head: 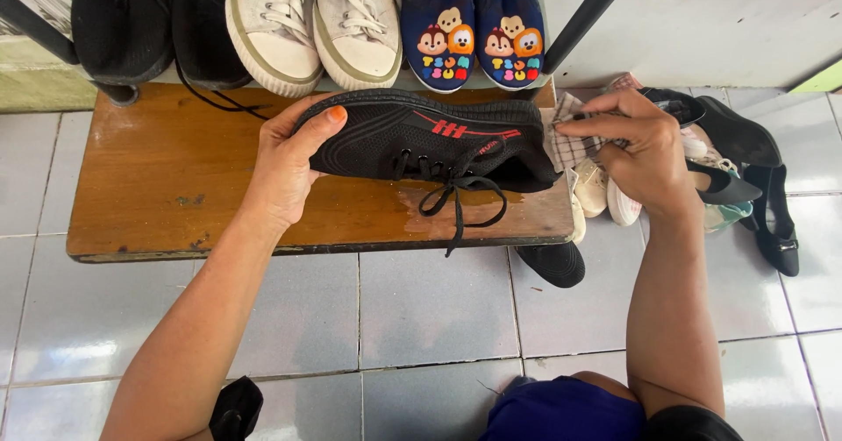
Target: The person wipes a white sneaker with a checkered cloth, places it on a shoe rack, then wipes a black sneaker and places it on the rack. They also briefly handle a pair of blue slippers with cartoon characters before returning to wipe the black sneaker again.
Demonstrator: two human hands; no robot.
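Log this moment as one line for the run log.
left hand: grips toe of black sneaker | right hand: pinches checked cloth at heel | below: wooden shelf

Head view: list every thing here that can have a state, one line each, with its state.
black sneaker with red stripes: held on its side above the shelf, laces loose and dangling
left hand: grips the sneaker's toe end
right hand: pinches a checked cloth at the sneaker's heel
checked cloth: bunched, against the heel
wooden shelf: wet patch under the sneaker
white canvas sneakers: laced, paired on the upper rack
blue cartoon slip-ons: paired on the rack
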